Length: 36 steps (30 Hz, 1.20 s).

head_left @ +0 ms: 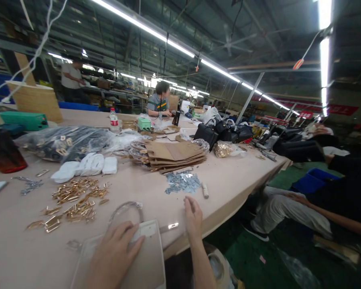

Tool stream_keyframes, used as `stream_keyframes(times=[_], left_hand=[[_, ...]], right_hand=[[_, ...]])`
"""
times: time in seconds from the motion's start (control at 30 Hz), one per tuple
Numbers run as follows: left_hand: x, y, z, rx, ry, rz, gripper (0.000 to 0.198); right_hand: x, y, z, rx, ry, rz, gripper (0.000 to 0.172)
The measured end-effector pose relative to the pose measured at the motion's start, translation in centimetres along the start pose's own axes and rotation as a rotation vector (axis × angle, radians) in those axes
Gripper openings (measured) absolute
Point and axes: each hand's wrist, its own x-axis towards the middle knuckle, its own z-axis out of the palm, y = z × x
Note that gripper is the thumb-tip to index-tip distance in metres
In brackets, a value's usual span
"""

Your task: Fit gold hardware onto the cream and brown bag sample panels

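Observation:
At the table's front edge lies a beige, bag-like piece [149,249] with a pale rim. A loop handle [124,204] in clear wrap sticks out behind it, and a strap with a shiny metal piece [173,226] reaches out to its right. My left hand [116,249] rests flat on the beige piece, fingers apart. My right hand [193,214] is raised just right of the strap, its fingers curled together; whatever they hold, if anything, is hidden. Just beyond it are a heap of small grey metal plates [183,182] and a short whitish roll [205,190].
Gold buckles [78,196] and white pads [90,164] lie on the left, near a dark cup [4,150]. Brown paper sheets [174,154] are stacked mid-table; black bags [206,134] stand behind. A seated person's leg [295,212] is at the right; another person [159,100] sits across.

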Motion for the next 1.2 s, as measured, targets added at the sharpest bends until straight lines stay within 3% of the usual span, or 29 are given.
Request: stream_keyframes(times=[0.13,0.33,0.5,0.67,0.87,1.0,1.2], left_hand=[[0.3,0.4,-0.4,-0.045,0.028,-0.094,0.031],[0.1,0.4,-0.1,-0.088,0.034,-0.115,0.03],[0.2,1.0,-0.7,-0.097,0.001,-0.153,0.034],[0.8,2.7,-3.0,-0.126,-0.129,-0.24,0.036],[0.9,3.6,-3.5,-0.111,-0.202,-0.293,0.045],[0.9,3.7,-3.3,-0.094,-0.223,-0.27,0.046],[1.7,4.5,-3.3,-0.123,-0.269,-0.114,0.027]], right_hand=[[5.0,2.6,-2.4,-0.216,0.046,-0.119,0.043],[9.6,3.9,-3.0,-0.475,-0.127,-0.272,0.035],[10.0,4.0,-2.3,-0.623,-0.208,-0.288,0.029],[10.1,5.3,-2.5,-0.601,-0.175,-0.31,0.03],[11.0,7.3,-2.5,-0.608,-0.154,-0.359,0.031],[10.8,7.0,-2.7,-0.542,-0.133,-0.338,0.035],[10.6,6.6,-2.7,-0.501,-0.114,-0.315,0.04]])
